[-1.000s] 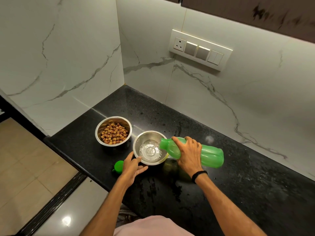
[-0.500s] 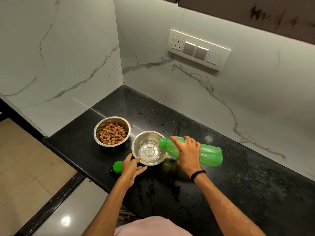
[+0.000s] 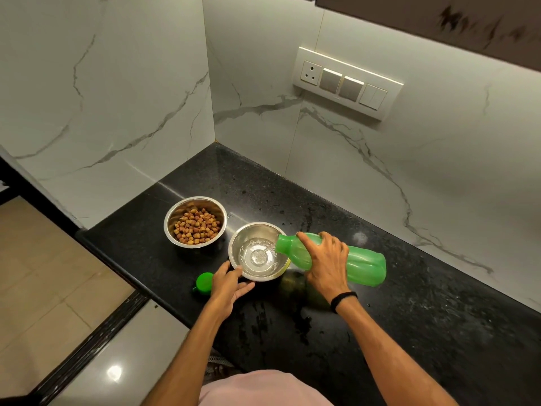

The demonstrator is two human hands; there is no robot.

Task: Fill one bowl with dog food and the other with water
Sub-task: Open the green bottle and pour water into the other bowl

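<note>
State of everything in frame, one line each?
kibble bowl: upright, holds kibble.
water bowl: partly filled, water streaming in.
bottle: uncapped, tipped sideways, pouring.
cap: off, lying on counter.
left hand: touches water bowl's near rim, fingers straight.
right hand: grips bottle near its neck.
counter: wet patches.

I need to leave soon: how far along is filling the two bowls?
Done: the round steel bowl on the left holds brown kibble. In hand: the right hand tips the green plastic bottle, pouring water into the second steel bowl, which the left hand steadies. Left: that bowl is only shallowly filled; the green cap lies off.
</note>
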